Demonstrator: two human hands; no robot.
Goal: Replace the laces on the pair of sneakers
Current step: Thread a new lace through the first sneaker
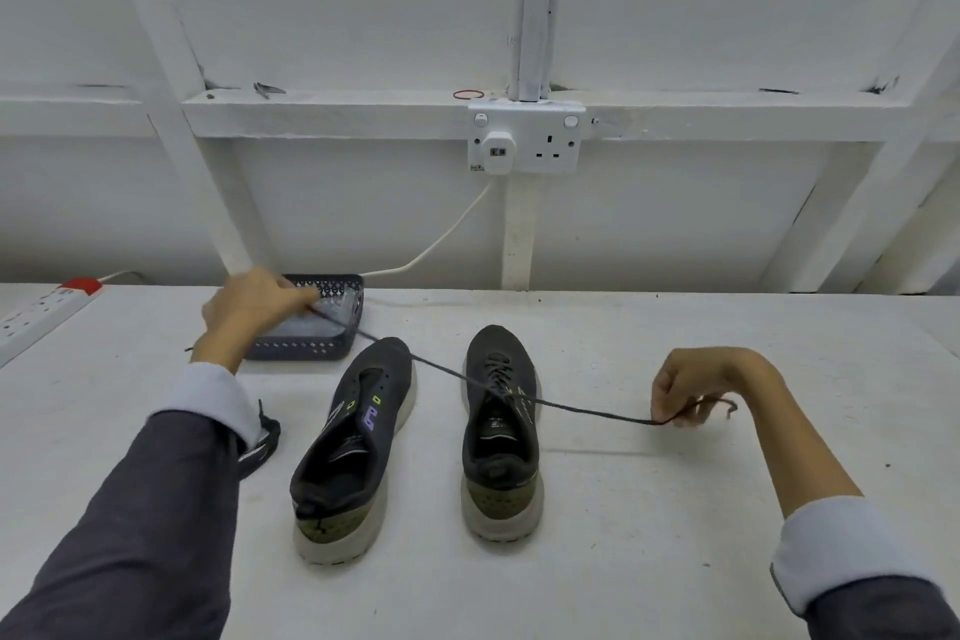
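Two dark grey sneakers with pale soles stand side by side, toes away from me. The left sneaker (353,437) has no lace in its eyelets. The right sneaker (500,426) is laced at the front. A dark lace (587,410) runs taut above both shoes. My left hand (254,304) pinches one end of it over the dark perforated basket (301,348). My right hand (693,392) pinches the other end to the right of the right sneaker, fingers curled, with the lace's tail looping out behind them.
A white power strip (41,312) with a red switch lies at the far left table edge. A wall socket (524,138) holds a plug whose white cable (441,239) drops behind the basket. A dark strap-like item (262,447) lies by my left sleeve.
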